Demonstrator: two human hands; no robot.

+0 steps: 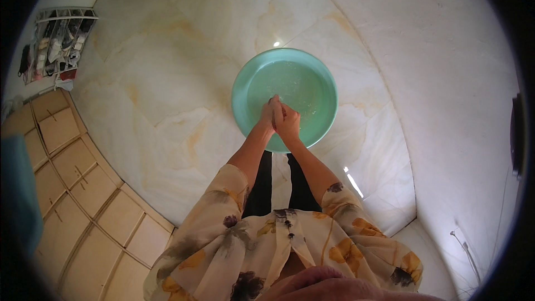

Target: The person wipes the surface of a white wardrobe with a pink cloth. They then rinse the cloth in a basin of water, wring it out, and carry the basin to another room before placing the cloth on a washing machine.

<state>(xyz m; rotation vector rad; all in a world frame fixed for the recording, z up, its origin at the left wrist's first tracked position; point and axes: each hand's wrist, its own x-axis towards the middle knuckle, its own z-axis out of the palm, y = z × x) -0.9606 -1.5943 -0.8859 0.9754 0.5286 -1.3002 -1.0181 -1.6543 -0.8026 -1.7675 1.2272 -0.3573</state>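
Observation:
A round, light green basin (242, 92) stands on the marble-patterned floor, with what looks like clear water (307, 81) and small bubbles or flecks inside. Over its near half, my left hand (268, 113) and my right hand (288, 120) are pressed together. The fingers of my right hand curl over my left hand, which is partly covered. Something dark shows between the palms, too small to tell whether it is an object or shadow.
Beige cabinet doors (75, 163) line the left side. Farther up the left, a rack (67, 16) holds various small items. A teal cloth-like thing (19, 192) hangs at the far left. A white wall (434, 67) rises on the right, with a cable (471, 255) low down.

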